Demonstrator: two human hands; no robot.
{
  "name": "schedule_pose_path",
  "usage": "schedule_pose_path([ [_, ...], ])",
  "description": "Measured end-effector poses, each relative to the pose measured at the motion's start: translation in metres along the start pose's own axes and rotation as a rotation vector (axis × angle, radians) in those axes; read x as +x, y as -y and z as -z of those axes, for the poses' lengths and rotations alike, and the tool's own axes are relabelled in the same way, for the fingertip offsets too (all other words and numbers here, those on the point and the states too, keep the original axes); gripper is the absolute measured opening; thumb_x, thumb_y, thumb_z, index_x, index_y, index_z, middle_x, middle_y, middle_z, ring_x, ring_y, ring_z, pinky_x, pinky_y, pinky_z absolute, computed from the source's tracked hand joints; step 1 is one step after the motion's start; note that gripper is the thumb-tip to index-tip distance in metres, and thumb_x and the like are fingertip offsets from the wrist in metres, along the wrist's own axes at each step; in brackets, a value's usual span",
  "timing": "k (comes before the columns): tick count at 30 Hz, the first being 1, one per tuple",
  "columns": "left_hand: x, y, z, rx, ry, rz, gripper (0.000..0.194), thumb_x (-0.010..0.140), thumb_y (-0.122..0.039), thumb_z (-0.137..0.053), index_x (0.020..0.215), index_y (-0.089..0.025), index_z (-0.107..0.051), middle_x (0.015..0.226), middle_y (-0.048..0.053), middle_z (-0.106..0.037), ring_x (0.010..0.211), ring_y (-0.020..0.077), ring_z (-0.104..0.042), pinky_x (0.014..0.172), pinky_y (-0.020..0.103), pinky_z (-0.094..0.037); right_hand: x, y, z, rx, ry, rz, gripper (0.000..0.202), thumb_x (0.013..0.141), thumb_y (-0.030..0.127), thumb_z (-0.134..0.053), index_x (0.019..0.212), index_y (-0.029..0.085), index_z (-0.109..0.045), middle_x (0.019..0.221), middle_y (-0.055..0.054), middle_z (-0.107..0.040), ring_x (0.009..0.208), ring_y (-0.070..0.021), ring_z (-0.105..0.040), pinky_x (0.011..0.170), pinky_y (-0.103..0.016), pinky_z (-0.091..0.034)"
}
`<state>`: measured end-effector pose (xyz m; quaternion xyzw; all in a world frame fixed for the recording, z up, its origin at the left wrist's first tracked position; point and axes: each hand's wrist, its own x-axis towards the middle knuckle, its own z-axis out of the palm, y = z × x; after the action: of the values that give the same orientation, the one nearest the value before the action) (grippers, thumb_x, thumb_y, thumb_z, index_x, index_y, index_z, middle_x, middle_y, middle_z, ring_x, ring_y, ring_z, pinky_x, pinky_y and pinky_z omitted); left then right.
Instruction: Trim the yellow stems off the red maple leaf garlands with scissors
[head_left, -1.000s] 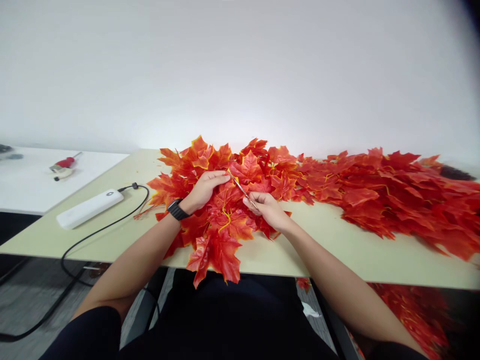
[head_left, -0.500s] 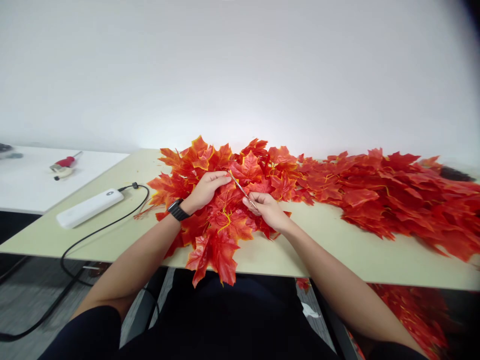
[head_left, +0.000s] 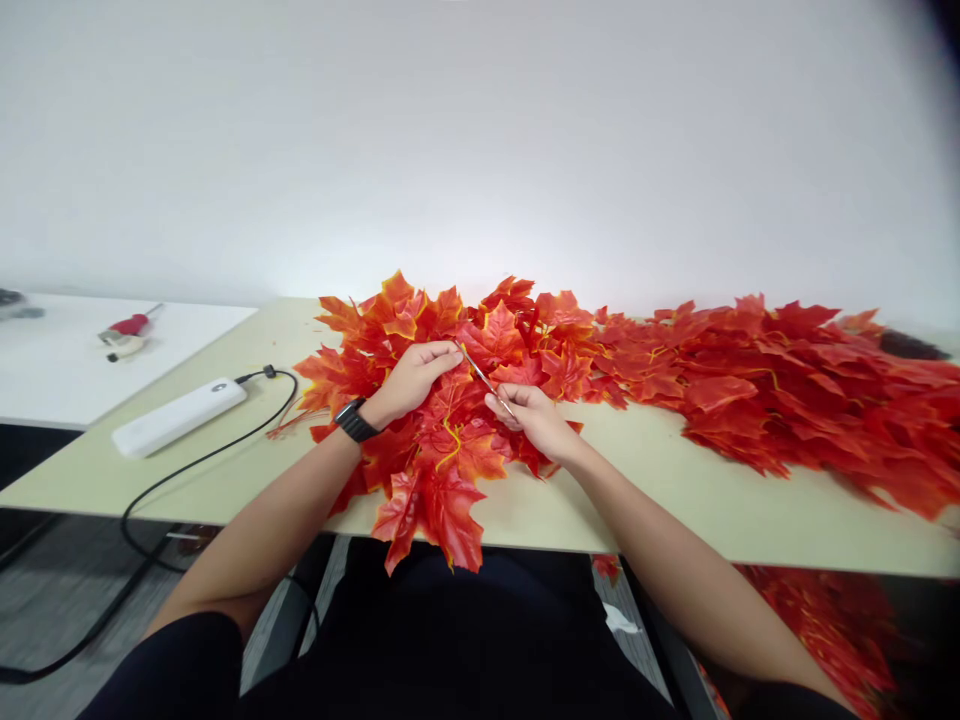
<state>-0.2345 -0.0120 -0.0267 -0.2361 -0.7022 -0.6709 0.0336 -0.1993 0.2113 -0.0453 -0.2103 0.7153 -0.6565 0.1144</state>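
Red and orange artificial maple leaves (head_left: pixel 461 450) lie bunched in front of me, with a yellow stem showing among them. My right hand (head_left: pixel 527 415) is closed on a thin metallic tool (head_left: pixel 487 382), which slants up and to the left over the leaves. The tool's far tip is close to the fingertips of my left hand (head_left: pixel 418 376). Thumb and fingers of that left hand are pinched together above the leaves; what they grip is too small to make out. A black watch is on my left wrist.
A long heap of red leaves (head_left: pixel 810 390) covers the right of the pale table (head_left: pixel 645 490). At the left lie a white power strip (head_left: pixel 180 417) and its black cable. A red-handled tool (head_left: pixel 129 325) rests on a white table. More leaves (head_left: pixel 825 620) are below the table.
The lowest leaves at the front edge have swung slightly to the right. Both hands and the thin tool stay in nearly the same place.
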Motion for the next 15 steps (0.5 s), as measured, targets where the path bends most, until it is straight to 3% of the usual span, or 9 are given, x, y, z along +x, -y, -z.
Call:
schedule_pose_path([
  [4,0.0016,-0.0012,-0.0001,0.050,-0.031,-0.066,0.032,0.089,-0.046,-0.071,0.076,-0.017,-0.069,0.082,0.001,-0.063,0.080,0.0145,-0.055,0.084,0.027,-0.044,0.0003,0.0006,-0.0007,-0.008,-0.007,0.002,0.064,0.081,0.068,-0.076,0.066,0.020,-0.037,0.061,0.006,-0.033,0.056,-0.0071,-0.024,0.056,-0.028,-0.017],
  [7,0.0022,-0.0036,0.0002,0.058,-0.033,-0.135,0.026,0.089,-0.041,-0.072,0.077,-0.017,-0.072,0.105,0.005,-0.072,0.103,0.0192,-0.062,0.102,0.029,-0.044,0.0007,0.0011,-0.0013,0.002,-0.005,0.004,0.064,0.080,0.068,-0.077,0.066,0.020,-0.036,0.060,0.006,-0.033,0.056,-0.0074,-0.023,0.056,-0.028,-0.017],
  [9,0.0016,-0.0055,0.0005,0.033,-0.001,-0.107,0.024,0.090,-0.040,-0.071,0.083,-0.017,-0.076,0.118,0.008,-0.074,0.115,0.0220,-0.063,0.110,0.032,-0.042,0.0009,0.0014,-0.0014,0.008,-0.005,0.006,0.065,0.080,0.068,-0.077,0.065,0.020,-0.036,0.060,0.006,-0.033,0.056,-0.0074,-0.023,0.056,-0.028,-0.017],
  [12,-0.0002,-0.0078,0.0004,-0.002,0.046,-0.031,0.028,0.092,-0.042,-0.068,0.096,-0.017,-0.081,0.116,0.009,-0.077,0.113,0.0226,-0.066,0.110,0.033,-0.044,0.0008,0.0014,-0.0010,0.001,0.001,0.013,0.064,0.080,0.067,-0.077,0.065,0.020,-0.037,0.061,0.006,-0.034,0.056,-0.0072,-0.024,0.056,-0.028,-0.017],
  [15,-0.0017,-0.0091,-0.0003,-0.018,0.052,-0.011,0.029,0.092,-0.043,-0.069,0.094,-0.017,-0.081,0.110,0.009,-0.078,0.107,0.0216,-0.068,0.105,0.031,-0.047,0.0006,0.0004,-0.0002,0.002,0.007,0.013,0.063,0.081,0.066,-0.077,0.065,0.020,-0.037,0.061,0.006,-0.034,0.056,-0.0072,-0.024,0.057,-0.028,-0.017],
])
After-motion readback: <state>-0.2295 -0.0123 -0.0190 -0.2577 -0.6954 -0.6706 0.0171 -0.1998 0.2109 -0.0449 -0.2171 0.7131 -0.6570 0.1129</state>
